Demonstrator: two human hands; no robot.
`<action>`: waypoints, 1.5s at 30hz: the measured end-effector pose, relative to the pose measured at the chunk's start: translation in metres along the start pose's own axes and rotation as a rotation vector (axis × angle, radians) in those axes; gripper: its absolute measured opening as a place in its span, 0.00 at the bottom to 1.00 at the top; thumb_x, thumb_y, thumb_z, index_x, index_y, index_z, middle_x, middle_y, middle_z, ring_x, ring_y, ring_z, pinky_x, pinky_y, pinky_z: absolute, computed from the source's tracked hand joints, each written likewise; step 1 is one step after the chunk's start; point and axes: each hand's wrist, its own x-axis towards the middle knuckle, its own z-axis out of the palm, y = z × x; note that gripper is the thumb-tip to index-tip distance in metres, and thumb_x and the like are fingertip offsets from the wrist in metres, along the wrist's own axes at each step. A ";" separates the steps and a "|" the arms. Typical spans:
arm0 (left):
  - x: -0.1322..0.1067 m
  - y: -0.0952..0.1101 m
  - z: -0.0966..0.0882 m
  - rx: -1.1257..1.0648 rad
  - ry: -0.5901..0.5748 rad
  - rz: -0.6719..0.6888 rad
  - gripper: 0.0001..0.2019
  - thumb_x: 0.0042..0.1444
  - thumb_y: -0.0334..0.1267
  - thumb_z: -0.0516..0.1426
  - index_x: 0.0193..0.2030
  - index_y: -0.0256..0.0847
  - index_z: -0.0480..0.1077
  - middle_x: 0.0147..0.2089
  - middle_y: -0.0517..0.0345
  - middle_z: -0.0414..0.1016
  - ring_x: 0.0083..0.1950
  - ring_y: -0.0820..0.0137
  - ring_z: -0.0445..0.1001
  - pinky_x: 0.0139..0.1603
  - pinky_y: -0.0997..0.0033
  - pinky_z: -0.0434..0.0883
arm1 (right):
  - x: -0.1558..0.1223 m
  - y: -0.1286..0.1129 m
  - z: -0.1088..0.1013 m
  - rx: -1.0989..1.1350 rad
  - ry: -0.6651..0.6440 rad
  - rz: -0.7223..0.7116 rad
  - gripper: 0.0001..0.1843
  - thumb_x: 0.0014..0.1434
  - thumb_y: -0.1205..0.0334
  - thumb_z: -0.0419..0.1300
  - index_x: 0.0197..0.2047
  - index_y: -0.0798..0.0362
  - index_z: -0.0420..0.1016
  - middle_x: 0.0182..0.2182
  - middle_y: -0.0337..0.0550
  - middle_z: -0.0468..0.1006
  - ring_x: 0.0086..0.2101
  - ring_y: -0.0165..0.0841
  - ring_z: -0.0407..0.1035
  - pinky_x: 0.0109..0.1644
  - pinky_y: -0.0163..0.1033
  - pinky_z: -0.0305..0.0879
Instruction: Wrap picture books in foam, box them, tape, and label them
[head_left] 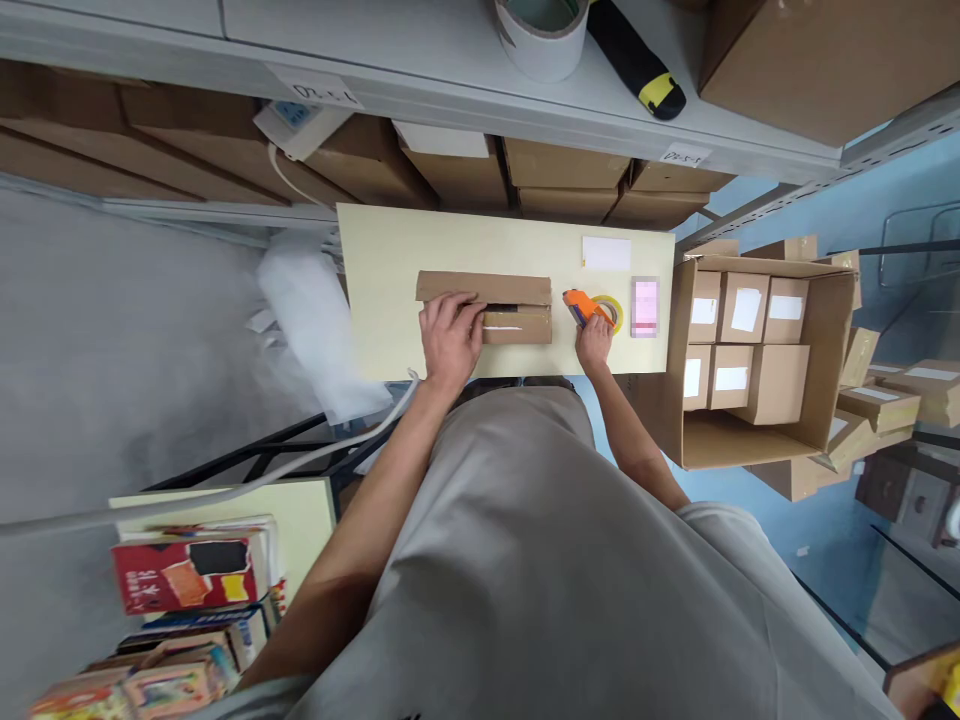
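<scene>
A small cardboard box (517, 327) lies lengthwise on the pale yellow table, with a narrow dark gap between its top flaps. My left hand (451, 335) rests over the box's left end, its fingers bent and its thumb and fingertips at the flap edge by the gap. To the right of the box, my right hand (595, 340) has its fingers closed around the handle of an orange tape dispenser (580, 303). A roll of yellowish tape (613, 313) sits on the dispenser's right side. Part of the handle is hidden under my fingers.
On the table (390, 300) lie a white label (606, 252) and a pink card (644, 307). A large open carton (679, 360) at the right holds several small labelled boxes. A shelf (420, 70) overhangs the back; bubble wrap (315, 320) hangs at left, books (187, 575) below.
</scene>
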 end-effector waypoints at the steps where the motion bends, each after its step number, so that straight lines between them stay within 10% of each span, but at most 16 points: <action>1: 0.000 -0.001 0.003 0.003 -0.004 -0.010 0.15 0.77 0.43 0.55 0.59 0.49 0.83 0.68 0.44 0.82 0.72 0.44 0.72 0.78 0.33 0.65 | 0.002 0.000 -0.001 0.031 0.005 0.007 0.26 0.74 0.66 0.53 0.71 0.70 0.68 0.66 0.81 0.77 0.69 0.55 0.70 0.81 0.69 0.55; 10: -0.001 -0.020 0.028 -0.126 -0.031 -0.002 0.20 0.77 0.43 0.53 0.64 0.47 0.83 0.69 0.44 0.81 0.71 0.49 0.74 0.80 0.41 0.69 | -0.021 -0.005 -0.070 0.344 -0.053 -0.075 0.33 0.76 0.35 0.56 0.68 0.53 0.72 0.51 0.57 0.84 0.51 0.51 0.80 0.61 0.60 0.80; 16: 0.000 -0.019 0.026 -0.111 -0.036 0.026 0.20 0.75 0.39 0.53 0.62 0.44 0.84 0.69 0.43 0.81 0.70 0.47 0.76 0.79 0.40 0.70 | -0.058 -0.076 -0.133 0.692 -0.217 -0.296 0.36 0.70 0.23 0.61 0.55 0.49 0.79 0.46 0.48 0.83 0.47 0.45 0.77 0.55 0.49 0.79; 24: -0.006 -0.010 0.008 -0.322 0.037 -0.096 0.20 0.70 0.38 0.57 0.64 0.42 0.81 0.67 0.44 0.82 0.69 0.51 0.78 0.76 0.48 0.75 | -0.041 -0.149 -0.122 0.601 -0.538 -0.486 0.44 0.56 0.15 0.69 0.44 0.52 0.80 0.36 0.42 0.80 0.38 0.38 0.74 0.41 0.41 0.75; 33: 0.004 -0.015 -0.039 -0.836 0.117 -0.367 0.33 0.74 0.70 0.57 0.46 0.39 0.86 0.46 0.46 0.88 0.49 0.57 0.86 0.54 0.57 0.84 | -0.032 -0.172 -0.143 0.447 -0.747 -0.530 0.41 0.57 0.19 0.73 0.45 0.52 0.80 0.35 0.41 0.80 0.33 0.35 0.72 0.35 0.39 0.72; 45: 0.018 -0.021 -0.052 -0.957 -0.001 -0.380 0.08 0.60 0.39 0.72 0.42 0.37 0.86 0.44 0.48 0.88 0.46 0.60 0.85 0.57 0.57 0.83 | -0.030 -0.188 -0.153 0.326 -0.856 -0.520 0.39 0.58 0.22 0.74 0.43 0.53 0.79 0.33 0.39 0.78 0.32 0.33 0.71 0.33 0.37 0.69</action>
